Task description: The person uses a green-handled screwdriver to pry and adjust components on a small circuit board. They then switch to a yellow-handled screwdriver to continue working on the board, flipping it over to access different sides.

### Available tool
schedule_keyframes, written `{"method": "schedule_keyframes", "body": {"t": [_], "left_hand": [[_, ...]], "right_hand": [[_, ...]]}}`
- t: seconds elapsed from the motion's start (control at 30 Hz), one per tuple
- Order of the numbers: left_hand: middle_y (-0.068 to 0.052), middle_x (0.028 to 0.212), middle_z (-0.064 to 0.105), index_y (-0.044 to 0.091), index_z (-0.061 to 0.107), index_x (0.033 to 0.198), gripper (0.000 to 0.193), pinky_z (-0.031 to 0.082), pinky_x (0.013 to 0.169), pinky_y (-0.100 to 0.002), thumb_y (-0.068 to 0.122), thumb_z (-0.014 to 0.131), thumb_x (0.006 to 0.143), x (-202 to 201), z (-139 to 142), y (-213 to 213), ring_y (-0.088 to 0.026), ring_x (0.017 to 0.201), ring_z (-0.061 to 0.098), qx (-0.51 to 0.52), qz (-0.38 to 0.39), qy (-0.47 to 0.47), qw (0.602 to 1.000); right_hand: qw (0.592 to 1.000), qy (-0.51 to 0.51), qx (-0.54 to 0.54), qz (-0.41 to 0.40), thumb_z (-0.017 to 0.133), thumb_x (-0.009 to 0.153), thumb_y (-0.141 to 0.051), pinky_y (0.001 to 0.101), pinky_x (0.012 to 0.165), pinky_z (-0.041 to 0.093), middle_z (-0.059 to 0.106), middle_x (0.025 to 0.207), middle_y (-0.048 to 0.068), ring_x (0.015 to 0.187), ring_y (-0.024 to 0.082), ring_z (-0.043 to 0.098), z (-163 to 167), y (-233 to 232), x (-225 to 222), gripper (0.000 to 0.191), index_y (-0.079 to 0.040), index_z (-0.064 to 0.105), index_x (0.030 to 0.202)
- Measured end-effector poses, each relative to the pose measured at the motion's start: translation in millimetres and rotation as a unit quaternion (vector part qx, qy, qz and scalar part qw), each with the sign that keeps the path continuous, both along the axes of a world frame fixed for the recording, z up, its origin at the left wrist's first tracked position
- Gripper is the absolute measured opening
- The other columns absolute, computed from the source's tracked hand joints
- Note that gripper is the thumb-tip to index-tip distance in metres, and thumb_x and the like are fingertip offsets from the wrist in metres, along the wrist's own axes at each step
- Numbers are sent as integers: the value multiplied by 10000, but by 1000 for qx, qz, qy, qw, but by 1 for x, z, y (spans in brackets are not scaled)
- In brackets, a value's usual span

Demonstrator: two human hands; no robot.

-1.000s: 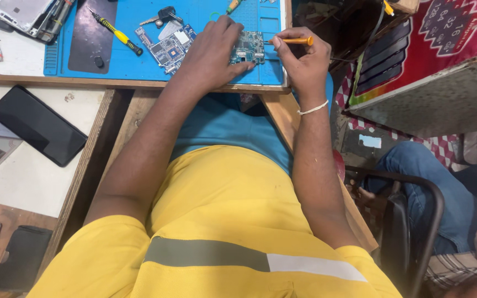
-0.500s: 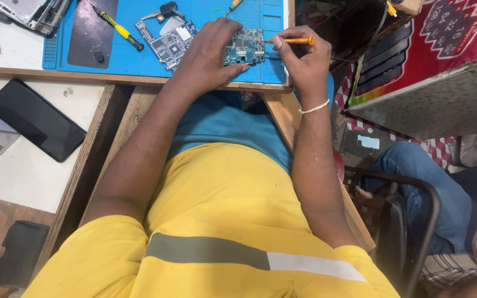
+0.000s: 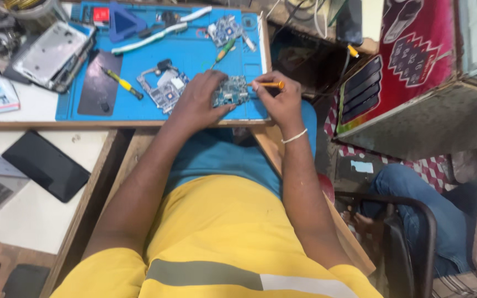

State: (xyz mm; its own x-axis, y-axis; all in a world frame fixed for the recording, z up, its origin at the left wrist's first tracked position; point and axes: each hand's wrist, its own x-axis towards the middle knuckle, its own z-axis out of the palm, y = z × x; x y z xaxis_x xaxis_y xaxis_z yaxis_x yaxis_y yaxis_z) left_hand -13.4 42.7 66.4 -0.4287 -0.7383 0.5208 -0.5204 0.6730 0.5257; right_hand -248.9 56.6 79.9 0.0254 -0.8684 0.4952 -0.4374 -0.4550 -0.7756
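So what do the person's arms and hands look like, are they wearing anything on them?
Both arms are bare from the short yellow sleeves down, with no gloves on the left hand or the right hand. A thin white bangle circles the right wrist. The yellow top has a grey and white band across it. No rings or watch can be made out.

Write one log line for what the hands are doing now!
left hand: pressing circuit board | right hand: holding orange screwdriver at board | surface: blue mat
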Motion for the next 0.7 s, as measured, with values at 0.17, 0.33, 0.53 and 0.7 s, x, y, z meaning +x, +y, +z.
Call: {"method": "schedule_keyframes", "body": {"t": [0.17,0.33,0.53,0.7], "left_hand": [[-163,1261,613,35,589,1301,658,486,960,-486,298,883,774,-3,3,8,-390,1125,589,8,10,-11,1000],[-166,1256,611,29,589,1300,656,485,966,-486,300,879,778,-3,0,11,-387,1123,589,-1,15,-13,1000],[-162,1263,612,36,595,1297,651,483,962,-484,316,874,780,-5,5,11,-377,1132,586,30,23,-30,999],[-162,1267,611,35,597,1297,654,483,960,-484,329,871,781,-6,8,11,-373,1126,586,23,25,-32,999]], "right_hand": [[1000,-22,8,13,778,929,-75,254,772,565,773,885,60,831,107,729,0,8,-1,94,0,746,974],[999,-25,-10,30,769,939,-66,259,788,565,765,901,67,847,122,734,-2,11,0,86,5,737,975],[999,-21,-10,30,762,942,-71,257,779,568,767,889,65,842,118,737,2,12,-1,82,-1,734,975],[1000,-16,-7,22,773,932,-75,258,771,566,770,885,65,836,115,737,4,10,-2,92,-3,736,976]]}}
